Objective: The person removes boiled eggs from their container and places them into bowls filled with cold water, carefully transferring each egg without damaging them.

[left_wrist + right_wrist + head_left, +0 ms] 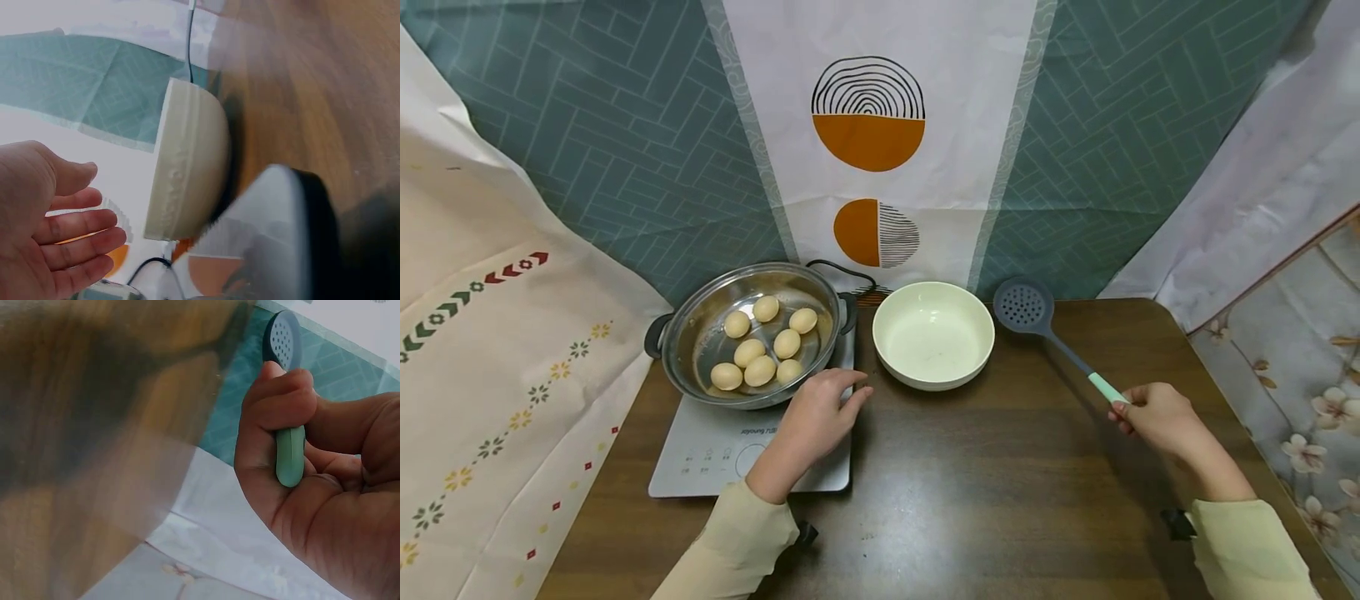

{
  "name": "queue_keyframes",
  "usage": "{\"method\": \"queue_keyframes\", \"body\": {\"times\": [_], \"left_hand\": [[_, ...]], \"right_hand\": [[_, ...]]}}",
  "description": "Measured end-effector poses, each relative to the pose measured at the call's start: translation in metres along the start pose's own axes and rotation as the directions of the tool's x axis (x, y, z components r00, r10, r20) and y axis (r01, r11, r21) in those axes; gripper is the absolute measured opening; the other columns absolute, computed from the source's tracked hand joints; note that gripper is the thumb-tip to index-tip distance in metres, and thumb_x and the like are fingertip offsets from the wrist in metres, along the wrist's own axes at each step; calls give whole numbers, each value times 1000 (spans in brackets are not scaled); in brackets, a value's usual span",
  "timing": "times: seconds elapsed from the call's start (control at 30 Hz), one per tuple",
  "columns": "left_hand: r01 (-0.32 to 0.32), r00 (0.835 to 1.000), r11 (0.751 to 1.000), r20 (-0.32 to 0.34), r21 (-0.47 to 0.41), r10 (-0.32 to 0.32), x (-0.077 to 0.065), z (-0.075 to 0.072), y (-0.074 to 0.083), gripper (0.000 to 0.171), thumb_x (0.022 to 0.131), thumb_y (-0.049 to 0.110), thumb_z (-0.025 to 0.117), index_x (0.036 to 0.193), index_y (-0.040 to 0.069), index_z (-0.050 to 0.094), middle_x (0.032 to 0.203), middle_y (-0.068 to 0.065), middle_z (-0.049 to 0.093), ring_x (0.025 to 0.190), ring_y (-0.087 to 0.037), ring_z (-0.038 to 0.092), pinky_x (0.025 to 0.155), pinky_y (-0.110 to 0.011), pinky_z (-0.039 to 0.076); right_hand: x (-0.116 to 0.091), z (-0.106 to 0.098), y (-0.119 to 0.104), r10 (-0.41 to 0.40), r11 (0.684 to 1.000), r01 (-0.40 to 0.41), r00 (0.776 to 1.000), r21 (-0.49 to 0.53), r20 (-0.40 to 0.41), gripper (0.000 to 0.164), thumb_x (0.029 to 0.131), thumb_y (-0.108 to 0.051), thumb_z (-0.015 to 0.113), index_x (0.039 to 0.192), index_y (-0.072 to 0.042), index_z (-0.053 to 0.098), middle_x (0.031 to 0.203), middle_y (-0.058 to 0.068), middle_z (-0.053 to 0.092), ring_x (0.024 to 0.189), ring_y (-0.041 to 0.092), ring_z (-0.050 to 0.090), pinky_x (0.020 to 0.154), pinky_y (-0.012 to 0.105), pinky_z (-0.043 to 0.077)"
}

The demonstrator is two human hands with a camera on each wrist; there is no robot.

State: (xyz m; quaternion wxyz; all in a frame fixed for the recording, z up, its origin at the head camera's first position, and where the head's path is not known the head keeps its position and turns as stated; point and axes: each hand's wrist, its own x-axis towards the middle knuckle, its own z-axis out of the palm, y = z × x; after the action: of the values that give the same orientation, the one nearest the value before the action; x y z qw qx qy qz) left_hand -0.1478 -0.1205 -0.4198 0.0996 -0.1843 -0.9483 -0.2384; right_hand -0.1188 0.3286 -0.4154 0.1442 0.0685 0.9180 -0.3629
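Note:
My right hand grips the green handle end of a grey skimmer, whose round perforated head points up toward the back of the table. In the right wrist view, curled fingers and thumb wrap the skimmer near the butt of its handle. Over the front right of the induction cooker, my left hand hangs with nothing in it, close to the rim of a steel pot. Several light brown eggs lie inside the pot. The left wrist view shows the left fingers loosely bent.
A cream bowl stands on the wooden table, between the pot and the skimmer head. Behind the pot runs a black cord. Patterned cloths hang along the back and both sides.

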Motion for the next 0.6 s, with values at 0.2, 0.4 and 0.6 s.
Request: {"method": "queue_keyframes", "body": {"times": [0.2,0.4,0.6], "left_hand": [[-25,999,999,-31,-24,24,1,-24,8,24,92,35,59,108,20,69,108,4,68,103,-14,63,83,-33,57],[-49,990,999,-130,8,50,5,-57,1,25,92,34,59,109,17,69,105,1,69,97,-14,64,78,-34,57],[-35,966,999,-255,19,39,6,-90,-28,26,90,30,63,108,12,69,104,-5,70,97,-23,65,79,-43,56]], "right_hand": [[-4,-11,-12,-44,999,42,996,-29,-78,30,97,-16,49,106,10,60,78,0,68,65,5,60,55,21,56],[-4,-21,-30,-90,994,81,989,-77,-120,32,96,-19,51,108,9,60,79,1,69,65,5,60,52,21,51],[-4,-26,-51,-135,987,125,986,-103,-100,29,98,-17,47,108,7,62,85,5,70,67,2,59,53,21,51]]}}
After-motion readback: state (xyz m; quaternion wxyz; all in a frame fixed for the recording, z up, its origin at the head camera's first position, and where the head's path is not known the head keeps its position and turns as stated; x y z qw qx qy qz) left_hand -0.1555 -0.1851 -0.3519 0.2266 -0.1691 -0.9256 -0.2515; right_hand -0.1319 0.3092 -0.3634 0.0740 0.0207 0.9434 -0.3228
